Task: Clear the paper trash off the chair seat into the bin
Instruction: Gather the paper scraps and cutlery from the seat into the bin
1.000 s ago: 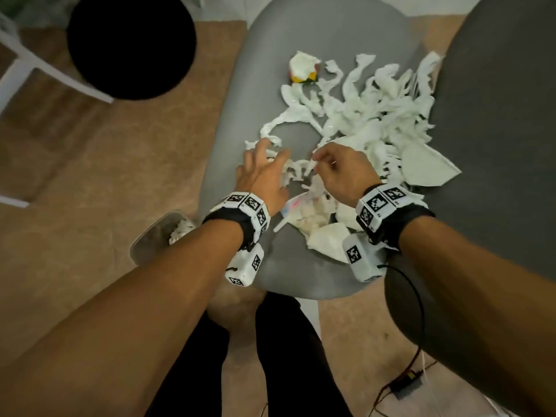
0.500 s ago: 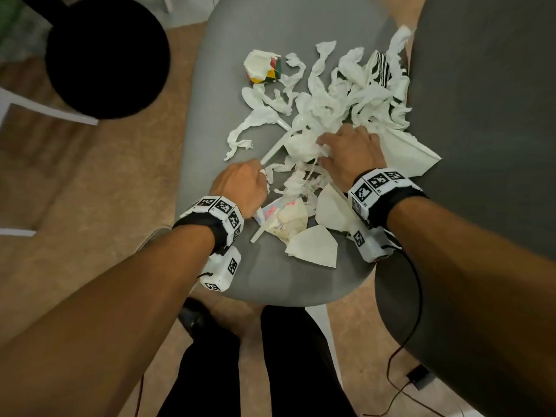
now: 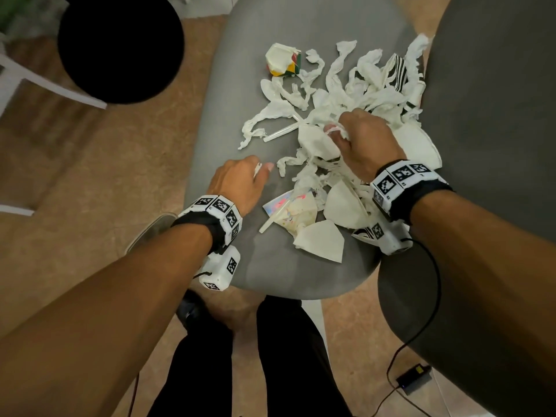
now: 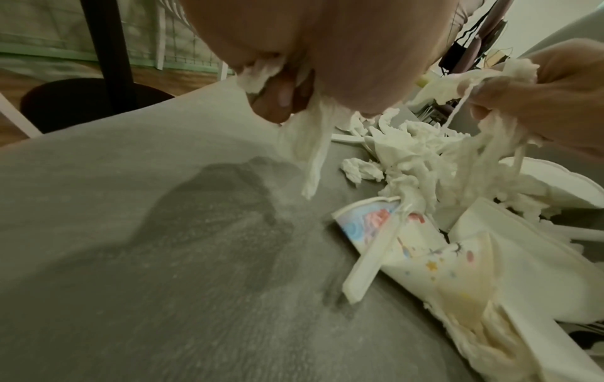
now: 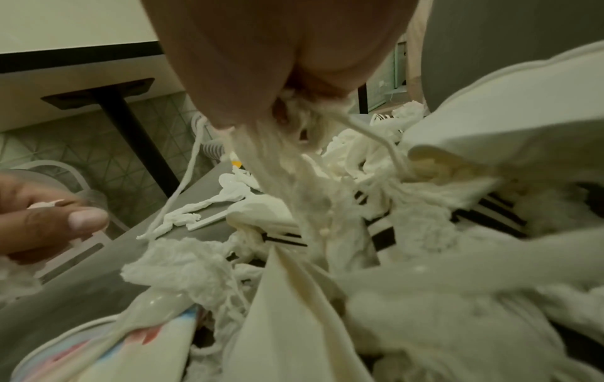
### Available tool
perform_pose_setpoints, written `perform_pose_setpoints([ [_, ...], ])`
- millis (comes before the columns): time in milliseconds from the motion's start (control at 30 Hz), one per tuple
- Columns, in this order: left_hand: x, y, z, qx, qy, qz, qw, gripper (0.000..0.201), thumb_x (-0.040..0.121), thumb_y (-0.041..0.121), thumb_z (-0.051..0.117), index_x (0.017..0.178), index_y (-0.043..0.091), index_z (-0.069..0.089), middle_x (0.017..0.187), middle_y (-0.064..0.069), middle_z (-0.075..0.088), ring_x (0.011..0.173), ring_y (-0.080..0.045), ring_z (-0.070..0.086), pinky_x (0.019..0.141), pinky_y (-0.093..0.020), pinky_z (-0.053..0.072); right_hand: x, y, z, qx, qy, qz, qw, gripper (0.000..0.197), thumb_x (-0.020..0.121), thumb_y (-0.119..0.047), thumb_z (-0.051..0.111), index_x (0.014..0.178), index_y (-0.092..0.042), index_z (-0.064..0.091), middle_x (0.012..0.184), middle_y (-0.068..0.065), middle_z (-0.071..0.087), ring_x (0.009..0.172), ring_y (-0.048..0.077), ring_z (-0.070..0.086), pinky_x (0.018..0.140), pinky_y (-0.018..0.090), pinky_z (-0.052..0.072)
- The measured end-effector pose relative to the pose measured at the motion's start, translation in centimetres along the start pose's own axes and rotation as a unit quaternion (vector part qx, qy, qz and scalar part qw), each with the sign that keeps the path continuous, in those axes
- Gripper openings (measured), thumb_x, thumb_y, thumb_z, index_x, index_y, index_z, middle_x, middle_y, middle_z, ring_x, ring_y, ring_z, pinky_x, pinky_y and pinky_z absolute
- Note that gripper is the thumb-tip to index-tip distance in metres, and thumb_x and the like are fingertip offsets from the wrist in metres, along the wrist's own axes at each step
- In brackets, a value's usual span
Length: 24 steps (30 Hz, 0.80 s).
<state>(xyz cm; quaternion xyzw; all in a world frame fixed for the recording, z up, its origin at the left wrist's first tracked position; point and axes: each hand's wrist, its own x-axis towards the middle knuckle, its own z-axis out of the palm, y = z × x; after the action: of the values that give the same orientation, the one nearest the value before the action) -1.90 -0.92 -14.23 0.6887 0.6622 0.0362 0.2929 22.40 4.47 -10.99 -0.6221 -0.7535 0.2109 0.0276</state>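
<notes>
Torn white paper strips and tissue (image 3: 346, 85) lie heaped on the grey chair seat (image 3: 240, 70), with a crumpled coloured wrapper (image 3: 284, 60), a flattened printed paper cup (image 3: 288, 209) and a white straw (image 3: 279, 133). My left hand (image 3: 261, 170) hovers over the seat's left side and pinches a hanging tissue strip (image 4: 310, 155). My right hand (image 3: 340, 133) grips a bunch of strips (image 5: 294, 181) that trail down into the heap. The clear bin's rim (image 3: 150, 233) shows on the floor beside my left wrist, mostly hidden by the arm.
A black round base (image 3: 120, 46) stands on the floor at the far left, with white frame legs (image 3: 45, 82) beside it. A dark grey padded surface (image 3: 496, 145) borders the seat on the right. A cable and adapter (image 3: 413, 377) lie on the floor; my legs (image 3: 270, 356) are below.
My left fingers, spread on the paper a second ago, have curled onto a tissue strip. My right hand has reached deeper into the heap, closed on a bunch of strips and raised it.
</notes>
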Motion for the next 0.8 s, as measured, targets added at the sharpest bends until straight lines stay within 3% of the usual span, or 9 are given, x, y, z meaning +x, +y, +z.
perform_pose_setpoints([
  [100,-0.5,-0.5,-0.4,-0.020,0.011,-0.006,1.000,0.044,0.102,0.045,0.039,0.081,0.008,0.048,0.065,-0.006,0.050,0.068,-0.037,0.052,0.060,-0.036,0.037,-0.3,-1.7,-0.7,-0.027,0.035,-0.007,0.999,0.043,0.104,-0.044,0.038,0.097,-0.005,0.055,0.093,0.018,0.063,0.083,0.037,0.057,0.064,0.035,0.033],
  [200,-0.9,-1.2,-0.8,-0.065,0.012,-0.021,0.998,0.032,0.103,0.036,0.039,0.102,0.009,0.054,0.075,-0.006,0.056,0.075,-0.034,0.055,0.066,-0.035,0.041,-0.6,-4.2,-1.0,-0.019,0.039,-0.041,0.998,0.042,0.104,-0.045,0.038,0.095,-0.008,0.056,0.092,0.016,0.063,0.081,0.035,0.058,0.064,0.034,0.032],
  [300,-1.4,-2.2,-0.6,-0.088,0.029,-0.022,0.995,0.024,0.101,0.019,0.038,0.111,0.010,0.058,0.098,-0.013,0.064,0.090,-0.035,0.060,0.079,-0.038,0.048,-0.5,-7.1,-0.5,-0.006,0.033,-0.100,0.994,0.035,0.104,-0.039,0.043,0.102,-0.008,0.058,0.096,0.015,0.059,0.078,0.035,0.058,0.064,0.035,0.039],
  [367,-1.9,-2.9,-0.7,-0.104,0.029,-0.040,0.993,0.029,0.099,0.012,0.039,0.119,0.012,0.059,0.115,-0.014,0.061,0.102,-0.034,0.059,0.090,-0.040,0.049,-0.5,-9.1,0.1,-0.006,0.027,-0.131,0.991,0.033,0.102,-0.037,0.044,0.107,-0.007,0.058,0.099,0.014,0.055,0.074,0.035,0.056,0.061,0.038,0.045],
  [433,-2.5,-3.6,-0.9,-0.108,0.024,-0.053,0.993,0.035,0.098,0.009,0.039,0.127,0.013,0.058,0.122,-0.013,0.060,0.108,-0.032,0.059,0.095,-0.039,0.048,-0.5,-11.1,0.8,-0.001,0.013,-0.154,0.988,0.034,0.102,-0.038,0.042,0.109,-0.008,0.058,0.102,0.014,0.054,0.074,0.036,0.056,0.061,0.041,0.050],
  [567,-4.3,-6.3,-1.6,-0.105,0.028,-0.071,0.992,0.025,0.095,0.014,0.043,0.112,0.015,0.061,0.095,-0.016,0.071,0.086,-0.037,0.065,0.072,-0.035,0.050,-0.9,-14.9,3.1,-0.012,-0.038,-0.176,0.984,0.030,0.103,-0.037,0.042,0.107,-0.010,0.052,0.088,0.015,0.064,0.076,0.039,0.060,0.059,0.042,0.048],
  [667,-5.8,-8.3,-2.1,-0.108,0.036,-0.110,0.987,0.018,0.093,0.017,0.045,0.106,0.014,0.058,0.091,-0.019,0.070,0.083,-0.039,0.063,0.074,-0.041,0.053,-1.7,-17.8,5.1,-0.034,-0.069,-0.179,0.981,0.028,0.103,-0.038,0.043,0.105,-0.010,0.050,0.072,0.008,0.057,0.063,0.036,0.056,0.054,0.036,0.035],
  [800,-8.1,-11.9,-2.5,-0.134,0.046,-0.162,0.977,0.017,0.094,0.020,0.043,0.102,0.013,0.057,0.082,-0.019,0.068,0.080,-0.040,0.062,0.067,-0.037,0.046,-2.1,-22.0,7.7,-0.021,-0.087,-0.173,0.981,0.025,0.102,-0.034,0.043,0.108,-0.011,0.050,0.079,0.015,0.066,0.069,0.040,0.061,0.057,0.037,0.036],
])
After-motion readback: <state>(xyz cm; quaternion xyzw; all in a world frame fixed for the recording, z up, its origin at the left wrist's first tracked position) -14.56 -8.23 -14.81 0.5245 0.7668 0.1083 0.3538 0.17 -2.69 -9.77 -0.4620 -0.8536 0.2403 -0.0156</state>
